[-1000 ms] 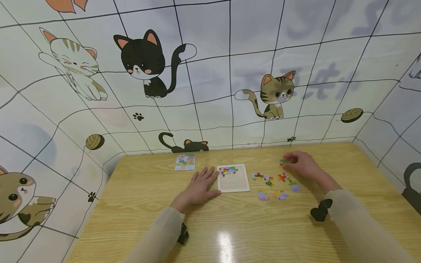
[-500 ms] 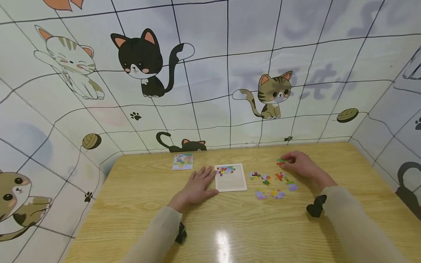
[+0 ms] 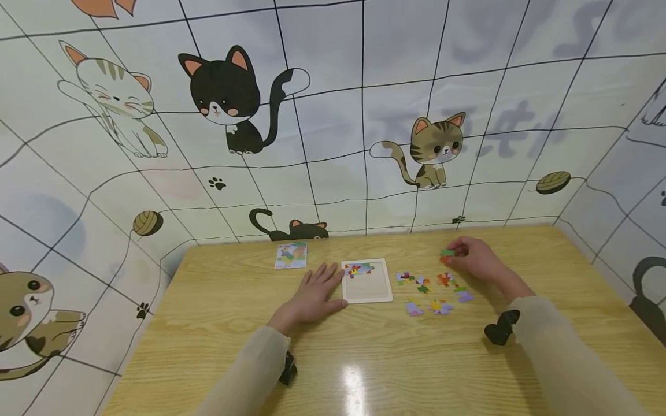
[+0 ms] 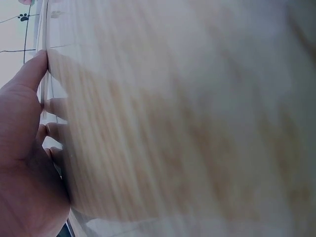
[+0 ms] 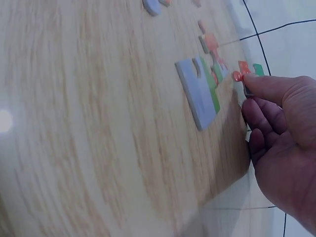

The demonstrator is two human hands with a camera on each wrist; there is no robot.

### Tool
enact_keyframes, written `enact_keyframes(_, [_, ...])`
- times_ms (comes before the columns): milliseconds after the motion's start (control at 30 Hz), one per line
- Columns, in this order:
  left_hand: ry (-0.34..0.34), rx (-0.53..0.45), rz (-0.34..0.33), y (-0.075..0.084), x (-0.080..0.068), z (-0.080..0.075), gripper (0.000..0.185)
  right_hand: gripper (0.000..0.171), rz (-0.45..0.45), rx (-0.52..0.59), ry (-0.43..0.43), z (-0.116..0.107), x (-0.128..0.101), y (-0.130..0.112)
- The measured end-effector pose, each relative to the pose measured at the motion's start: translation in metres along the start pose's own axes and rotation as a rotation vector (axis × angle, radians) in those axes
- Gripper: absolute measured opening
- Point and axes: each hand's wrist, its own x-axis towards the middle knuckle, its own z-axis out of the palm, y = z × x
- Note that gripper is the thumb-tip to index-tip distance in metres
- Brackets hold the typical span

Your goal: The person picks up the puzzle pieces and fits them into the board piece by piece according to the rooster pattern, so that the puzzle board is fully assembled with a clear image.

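Note:
My left hand (image 3: 311,296) lies flat on the table with fingers spread, its fingertips and thumb against the left edge of a white-rimmed puzzle tray (image 3: 366,300). A few joined puzzle pieces (image 3: 359,270) fill the tray's top left corner. At the right, my right hand (image 3: 476,258) pinches a red and green puzzle piece (image 5: 244,67) between thumb and fingers; part of it is hidden by the thumb. Below that hand lie an orange-red piece (image 3: 445,279) and a purple and green piece (image 5: 197,94). In the left wrist view, the left hand (image 4: 24,133) appears at the side, mostly over bare wood.
More loose puzzle pieces (image 3: 422,284) lie between the tray and the right hand, with others (image 3: 440,307) nearer the front. A small picture card (image 3: 291,255) sits at the back left. A wall covering (image 3: 333,115) with printed cats stands behind the wooden table (image 3: 416,364).
The piece at my right fingertips has turned a little and shows more of its green and red face. My left hand stays in place beside the tray. The head view has shifted slightly.

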Motion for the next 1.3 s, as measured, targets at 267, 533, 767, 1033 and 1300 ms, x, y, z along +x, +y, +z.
enact_keyframes(267, [0.000,0.000,-0.007,0.000,0.001,0.000,0.077,0.031,-0.025,0.037,0.024,0.010,0.004,-0.012])
enact_keyframes(533, [-0.003,0.011,-0.007,-0.001,-0.001,0.002,0.077,0.029,-0.069,0.090,0.032,0.039,0.016,-0.039])
enact_keyframes(767, [0.003,0.012,-0.006,0.001,0.000,-0.001,0.076,0.028,-0.071,0.155,-0.046,0.065,0.024,-0.066])
enact_keyframes(1033, [0.005,0.012,0.001,0.001,0.000,-0.002,0.076,0.026,-0.131,0.201,-0.102,0.090,0.027,-0.084])
enact_keyframes(1300, [0.011,0.004,0.009,0.002,0.000,-0.003,0.075,0.023,-0.133,0.183,-0.095,0.104,0.031,-0.089])
